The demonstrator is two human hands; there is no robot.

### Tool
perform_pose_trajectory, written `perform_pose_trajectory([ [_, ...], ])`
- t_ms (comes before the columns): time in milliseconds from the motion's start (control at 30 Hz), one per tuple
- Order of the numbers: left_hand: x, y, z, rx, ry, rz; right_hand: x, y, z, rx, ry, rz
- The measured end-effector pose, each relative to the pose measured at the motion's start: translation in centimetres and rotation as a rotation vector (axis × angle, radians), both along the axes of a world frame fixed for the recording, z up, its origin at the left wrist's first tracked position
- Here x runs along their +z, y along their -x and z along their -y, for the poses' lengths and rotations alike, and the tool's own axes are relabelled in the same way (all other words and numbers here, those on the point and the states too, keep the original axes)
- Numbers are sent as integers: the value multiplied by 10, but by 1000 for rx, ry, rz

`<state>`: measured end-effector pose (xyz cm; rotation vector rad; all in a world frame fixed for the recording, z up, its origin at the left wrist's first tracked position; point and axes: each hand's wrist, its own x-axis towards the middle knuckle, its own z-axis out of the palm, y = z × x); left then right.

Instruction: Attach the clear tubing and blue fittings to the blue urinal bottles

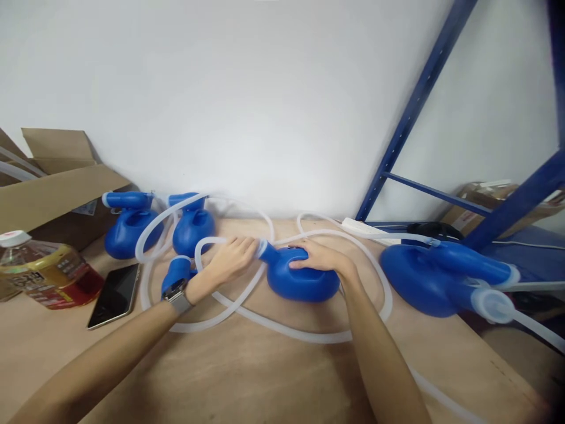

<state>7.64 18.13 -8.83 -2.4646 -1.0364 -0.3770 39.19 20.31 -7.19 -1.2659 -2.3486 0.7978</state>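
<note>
The blue bottle (302,285) lies on the table (212,377), its long axis going left to right, its neck (270,254) pointing left and slightly away. The left hand (236,259) is clenched around the white tube (210,240) beside the neck; the right hand (321,259) grasps the bottle from above.

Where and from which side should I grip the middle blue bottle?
Likely the top of the blue bottle, coming from the right and above: its neck points left, the left hand occupies that end, and the right hand clasps the rounded body.
</note>
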Motion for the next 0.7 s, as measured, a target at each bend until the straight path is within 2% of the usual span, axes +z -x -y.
perform_pose_trajectory([
  [100,-11,-22,4,34,-39,79,-3,1,4,-24,-74,37],
  [200,-27,-26,0,25,-82,241,-4,4,9,-44,-121,56],
  [300,-38,-23,-8,-56,-82,353,-3,6,12,-31,-108,5],
  [367,-41,-21,-11,-126,-50,407,-1,6,13,-24,-80,-18],
  [500,-36,-17,-15,-214,69,470,1,5,14,-21,-51,-27],
  [700,-14,-14,-31,-243,171,436,0,1,8,3,-48,-63],
])
